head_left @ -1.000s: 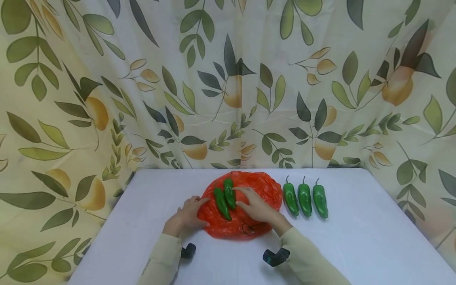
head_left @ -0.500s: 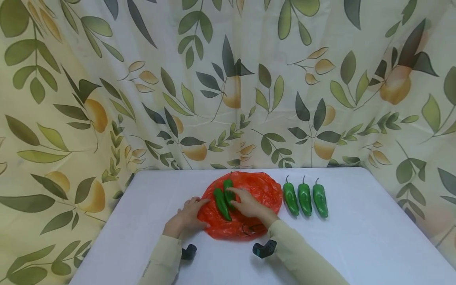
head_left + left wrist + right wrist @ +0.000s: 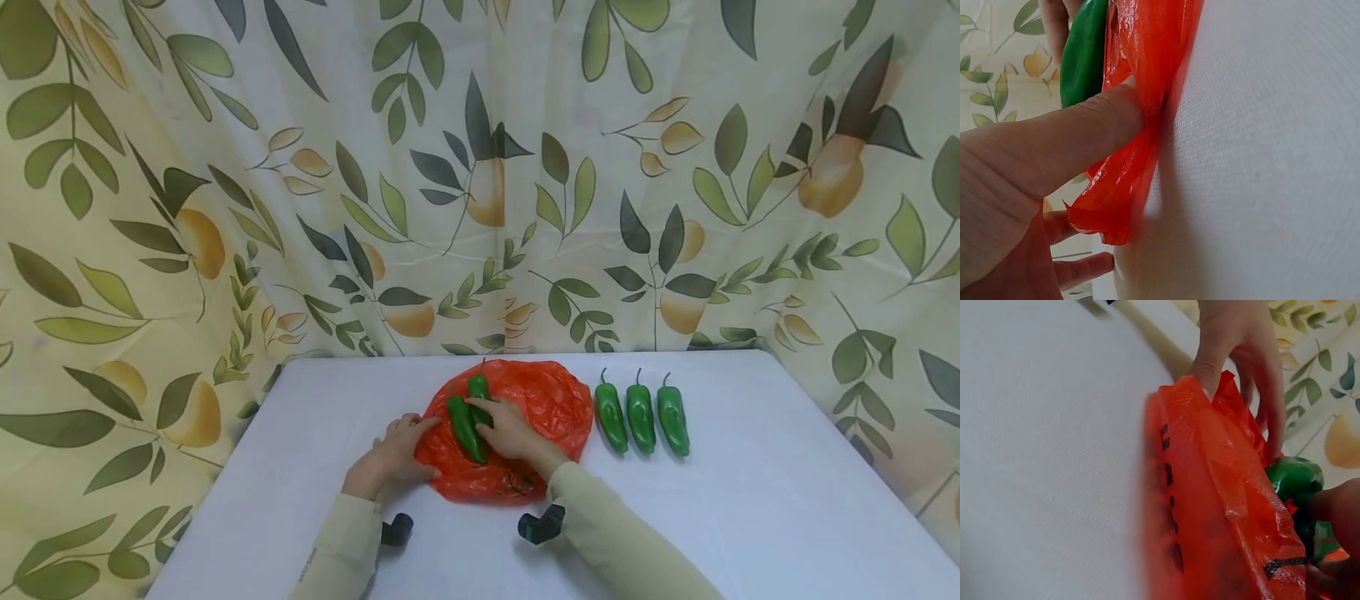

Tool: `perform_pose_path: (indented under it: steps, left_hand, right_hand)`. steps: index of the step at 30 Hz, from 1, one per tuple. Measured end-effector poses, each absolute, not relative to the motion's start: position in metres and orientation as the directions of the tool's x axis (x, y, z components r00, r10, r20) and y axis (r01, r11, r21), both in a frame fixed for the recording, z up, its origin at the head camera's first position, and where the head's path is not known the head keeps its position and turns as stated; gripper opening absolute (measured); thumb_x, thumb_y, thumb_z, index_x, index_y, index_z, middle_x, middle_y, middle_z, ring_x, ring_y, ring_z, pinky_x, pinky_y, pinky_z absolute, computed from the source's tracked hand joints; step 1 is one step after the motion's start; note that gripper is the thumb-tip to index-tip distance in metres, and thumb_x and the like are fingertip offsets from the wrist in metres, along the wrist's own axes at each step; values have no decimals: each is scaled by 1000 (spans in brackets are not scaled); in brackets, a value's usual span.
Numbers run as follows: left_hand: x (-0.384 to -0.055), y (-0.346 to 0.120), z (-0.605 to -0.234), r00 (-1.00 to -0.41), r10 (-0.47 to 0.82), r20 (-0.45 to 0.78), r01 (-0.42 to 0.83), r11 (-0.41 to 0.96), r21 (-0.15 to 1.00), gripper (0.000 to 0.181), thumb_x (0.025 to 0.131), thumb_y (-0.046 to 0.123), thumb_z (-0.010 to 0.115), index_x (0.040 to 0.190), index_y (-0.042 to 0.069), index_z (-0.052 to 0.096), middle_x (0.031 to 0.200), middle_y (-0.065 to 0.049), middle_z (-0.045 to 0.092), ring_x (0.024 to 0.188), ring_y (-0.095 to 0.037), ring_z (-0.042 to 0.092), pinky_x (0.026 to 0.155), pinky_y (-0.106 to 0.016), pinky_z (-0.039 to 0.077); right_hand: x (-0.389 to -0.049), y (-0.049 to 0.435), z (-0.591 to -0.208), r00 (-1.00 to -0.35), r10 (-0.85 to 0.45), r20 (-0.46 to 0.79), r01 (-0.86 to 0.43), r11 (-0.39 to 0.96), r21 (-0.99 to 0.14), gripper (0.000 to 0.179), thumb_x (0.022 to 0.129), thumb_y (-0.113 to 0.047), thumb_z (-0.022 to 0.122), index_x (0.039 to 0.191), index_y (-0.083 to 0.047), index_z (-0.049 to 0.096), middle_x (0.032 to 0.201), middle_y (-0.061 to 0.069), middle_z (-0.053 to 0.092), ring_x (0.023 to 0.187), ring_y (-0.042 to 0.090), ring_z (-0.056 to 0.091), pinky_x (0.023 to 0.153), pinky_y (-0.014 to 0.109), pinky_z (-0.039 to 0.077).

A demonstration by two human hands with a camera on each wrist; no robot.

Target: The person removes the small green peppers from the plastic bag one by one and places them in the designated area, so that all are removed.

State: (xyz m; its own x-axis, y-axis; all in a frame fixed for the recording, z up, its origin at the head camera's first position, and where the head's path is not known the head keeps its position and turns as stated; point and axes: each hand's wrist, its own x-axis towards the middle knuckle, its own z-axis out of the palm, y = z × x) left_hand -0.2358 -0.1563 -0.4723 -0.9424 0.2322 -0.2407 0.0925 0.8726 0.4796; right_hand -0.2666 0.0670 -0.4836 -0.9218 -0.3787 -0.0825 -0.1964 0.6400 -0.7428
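A crumpled red plastic bag (image 3: 551, 408) lies on the white table, with two green chili peppers on top. My left hand (image 3: 401, 450) holds the bag's left edge; in the left wrist view its thumb (image 3: 1094, 128) presses the red film, with fingers spread beyond. My right hand (image 3: 513, 429) reaches over the bag and grips the right-hand pepper (image 3: 477, 387), whose middle its fingers partly hide. Close beside that is the left-hand pepper (image 3: 467, 431). The right wrist view shows a green pepper (image 3: 1294, 480) by the right fingers and dark print on the bag.
Three more green peppers lie in a row right of the bag: a near one (image 3: 612, 417), a middle one (image 3: 641, 419) and an outer one (image 3: 673, 419). A leaf-and-fruit patterned curtain (image 3: 480, 167) hangs behind the white table (image 3: 750, 500). Black devices sit at both wrists.
My right hand has moved left across the bag, from just right of the right-hand pepper to around it. The left hand has stayed on the bag's edge.
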Motion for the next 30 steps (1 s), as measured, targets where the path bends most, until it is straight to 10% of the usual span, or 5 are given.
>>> perform_pose_path:
  steps: [30]
  left_hand:
    - [-235,-156,-472,-947,222,-233,92,879,467,85,77,28,88,151,28,47,150,-11,44,140,-35,37,111,-76,32]
  right_hand:
    - [-247,86,-473,-918,-396,-24,-191,495,-848,45,101,-13,60,143,-27,55,144,17,44,129,34,48,100,56,55]
